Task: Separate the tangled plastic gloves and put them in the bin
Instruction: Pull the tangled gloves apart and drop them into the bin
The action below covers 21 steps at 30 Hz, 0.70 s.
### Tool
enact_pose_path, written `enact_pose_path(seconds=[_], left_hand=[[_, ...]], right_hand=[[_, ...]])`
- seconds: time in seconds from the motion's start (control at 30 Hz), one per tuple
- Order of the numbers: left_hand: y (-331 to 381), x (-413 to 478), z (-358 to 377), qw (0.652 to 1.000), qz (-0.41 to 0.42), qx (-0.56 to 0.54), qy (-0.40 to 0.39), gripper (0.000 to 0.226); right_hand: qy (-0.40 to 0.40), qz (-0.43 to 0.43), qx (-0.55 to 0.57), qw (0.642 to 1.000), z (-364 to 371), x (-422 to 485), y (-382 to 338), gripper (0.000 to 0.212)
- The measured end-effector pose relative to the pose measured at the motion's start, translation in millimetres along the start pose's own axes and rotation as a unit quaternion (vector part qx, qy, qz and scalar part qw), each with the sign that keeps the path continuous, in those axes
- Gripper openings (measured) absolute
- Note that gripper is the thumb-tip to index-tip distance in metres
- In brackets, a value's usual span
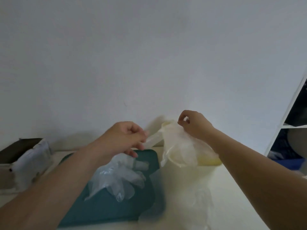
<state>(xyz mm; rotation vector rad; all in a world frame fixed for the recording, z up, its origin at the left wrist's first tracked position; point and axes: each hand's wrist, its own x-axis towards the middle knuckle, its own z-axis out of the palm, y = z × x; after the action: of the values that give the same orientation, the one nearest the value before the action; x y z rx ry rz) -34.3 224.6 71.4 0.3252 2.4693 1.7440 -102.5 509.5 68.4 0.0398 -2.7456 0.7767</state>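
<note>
A clear plastic glove (180, 146) hangs stretched between both hands above the table. My right hand (193, 124) pinches its upper edge over the pale yellow bin (210, 161). My left hand (126, 137) grips a thin strand of the glove that runs left from it. Under my left hand, a heap of tangled clear gloves (116, 178) lies on a teal tray (146, 195). Another clear glove (199, 203) lies flat on the table in front of the bin.
A grey box with a dark top (25, 156) stands at the left edge of the cream table (229, 196). A white shelf unit (292, 117) rises at the far right. A plain wall is close behind the table.
</note>
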Motion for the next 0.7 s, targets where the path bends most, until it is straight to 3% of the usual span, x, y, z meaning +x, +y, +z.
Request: enact_pose_path(seconds=[0.1,0.2,0.27,0.37,0.43,0.57,0.7], left_hand=[[-26,-4,33,0.983,-0.028,0.132,-0.126,0.06],[-43,-3,58,0.966,-0.029,0.189,-0.174,0.075],[-50,-5,68,0.969,-0.026,0.176,-0.171,0.066],[-56,-10,82,0.981,-0.009,0.124,-0.147,0.025],[-60,-13,83,0.983,-0.01,0.113,-0.145,0.016],[-60,-17,59,0.984,-0.025,0.086,-0.152,0.01],[-46,-28,23,0.989,-0.015,0.011,-0.146,0.009]], right_hand=[[0.036,0.009,-0.056,0.998,9,-4,4,0.005],[0.07,-0.014,-0.123,0.99,-1,-9,0,0.035],[0.104,-0.037,-0.151,0.982,-17,-15,-12,0.036],[0.112,-0.071,-0.149,0.98,-40,-34,-34,0.02],[0.051,-0.093,-0.132,0.986,-45,-52,-48,0.031],[-0.183,-0.042,-0.166,0.968,-23,-84,-53,0.082],[-0.232,-0.003,-0.189,0.954,-14,-82,-36,0.079]])
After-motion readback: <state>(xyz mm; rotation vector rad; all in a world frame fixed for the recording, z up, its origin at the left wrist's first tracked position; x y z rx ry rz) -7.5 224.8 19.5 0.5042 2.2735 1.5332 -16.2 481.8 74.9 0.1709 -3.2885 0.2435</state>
